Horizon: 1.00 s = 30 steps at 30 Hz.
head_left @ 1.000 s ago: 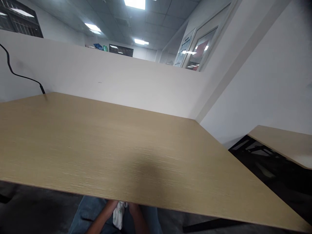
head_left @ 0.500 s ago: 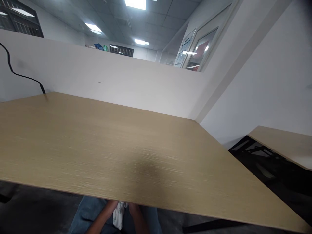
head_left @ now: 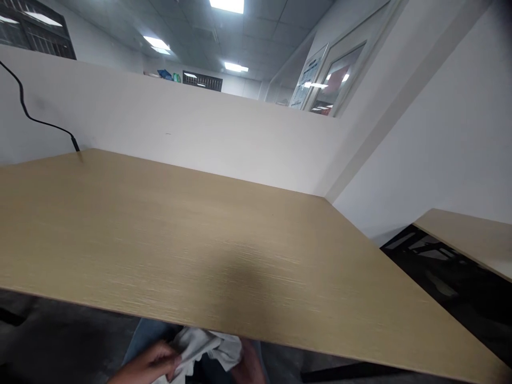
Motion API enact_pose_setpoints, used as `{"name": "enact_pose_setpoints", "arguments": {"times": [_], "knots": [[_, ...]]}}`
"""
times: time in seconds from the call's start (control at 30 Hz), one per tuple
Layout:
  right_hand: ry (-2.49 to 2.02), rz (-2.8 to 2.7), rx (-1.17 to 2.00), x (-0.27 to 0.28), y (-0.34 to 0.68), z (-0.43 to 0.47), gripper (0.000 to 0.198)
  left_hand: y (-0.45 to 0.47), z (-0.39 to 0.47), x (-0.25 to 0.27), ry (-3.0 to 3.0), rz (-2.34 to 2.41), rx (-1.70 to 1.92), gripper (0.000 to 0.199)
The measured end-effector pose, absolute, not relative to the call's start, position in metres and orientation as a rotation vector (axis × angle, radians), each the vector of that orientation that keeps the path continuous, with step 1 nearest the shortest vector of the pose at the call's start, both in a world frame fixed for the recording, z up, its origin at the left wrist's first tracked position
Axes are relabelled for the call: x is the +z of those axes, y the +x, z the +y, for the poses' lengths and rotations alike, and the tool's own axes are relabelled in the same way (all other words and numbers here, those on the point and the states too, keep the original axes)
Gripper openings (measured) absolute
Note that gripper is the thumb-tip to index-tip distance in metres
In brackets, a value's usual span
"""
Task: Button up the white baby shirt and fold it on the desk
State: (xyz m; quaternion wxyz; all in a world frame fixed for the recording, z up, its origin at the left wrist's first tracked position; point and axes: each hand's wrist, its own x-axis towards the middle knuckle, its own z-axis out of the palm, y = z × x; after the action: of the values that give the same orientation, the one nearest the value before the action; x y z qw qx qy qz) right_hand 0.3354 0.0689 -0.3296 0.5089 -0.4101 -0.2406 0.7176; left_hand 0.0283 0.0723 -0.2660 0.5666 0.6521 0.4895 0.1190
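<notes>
A light grey-white cloth (head_left: 196, 344) hangs bunched over my lap, just below the desk's front edge. My left hand (head_left: 158, 360) pinches its left part between thumb and fingers. On the cloth's right side is my right hand (head_left: 247, 362); its fingers are mostly hidden by the fabric and the desk edge, and it appears to grip the cloth. Under both hands are my blue trousers (head_left: 138, 338).
A wood-grain desk (head_left: 160, 229) spreads in front of me, with a white partition (head_left: 224, 141) along its back. A black cable (head_left: 44, 124) runs down at the left. Another desk (head_left: 472, 234) stands at the right, with dark framework below it.
The cloth has come further into view and spread wider. My hands have moved apart, the left one to the left and the right one to the right. The view has shifted slightly.
</notes>
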Motion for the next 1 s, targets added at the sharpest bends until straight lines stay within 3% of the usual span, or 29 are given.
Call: {"name": "enact_pose_setpoints", "arguments": {"times": [0.13, 0.23, 0.37, 0.47, 0.67, 0.8, 0.87, 1.0], "knots": [[-1.048, -0.287, 1.843, -0.329, 0.384, 0.046, 0.064, -0.017, 0.061, -0.239, 1.586, 1.138, 0.237, 0.060], [-1.312, -0.375, 1.482, -0.331, 0.423, 0.035, 0.052, -0.027, 0.060, -0.230, 1.649, 1.156, 0.235, 0.054], [-1.718, -0.984, 0.960, -0.336, 0.445, 0.031, 0.039, -0.012, 0.063, -0.238, 1.721, 1.278, 0.357, 0.047], [-1.747, -1.265, 0.771, -0.336, 0.434, 0.034, 0.037, 0.002, 0.066, -0.253, 1.753, 1.389, 0.410, 0.039], [-1.668, -1.599, 0.987, -0.302, 0.385, 0.052, 0.036, 0.019, 0.061, -0.266, 1.848, 1.499, 0.223, 0.034], [-1.582, -1.811, 1.202, -0.270, 0.363, 0.058, 0.033, 0.026, 0.055, -0.260, 1.872, 1.583, 0.080, 0.010], [-1.598, -1.868, 1.249, -0.260, 0.361, 0.053, 0.025, 0.024, 0.054, -0.253, 1.887, 1.564, 0.107, 0.006], [-1.533, -1.866, 1.278, -0.235, 0.381, 0.027, 0.035, 0.017, 0.056, -0.234, 1.987, 1.579, 0.253, 0.006]]}}
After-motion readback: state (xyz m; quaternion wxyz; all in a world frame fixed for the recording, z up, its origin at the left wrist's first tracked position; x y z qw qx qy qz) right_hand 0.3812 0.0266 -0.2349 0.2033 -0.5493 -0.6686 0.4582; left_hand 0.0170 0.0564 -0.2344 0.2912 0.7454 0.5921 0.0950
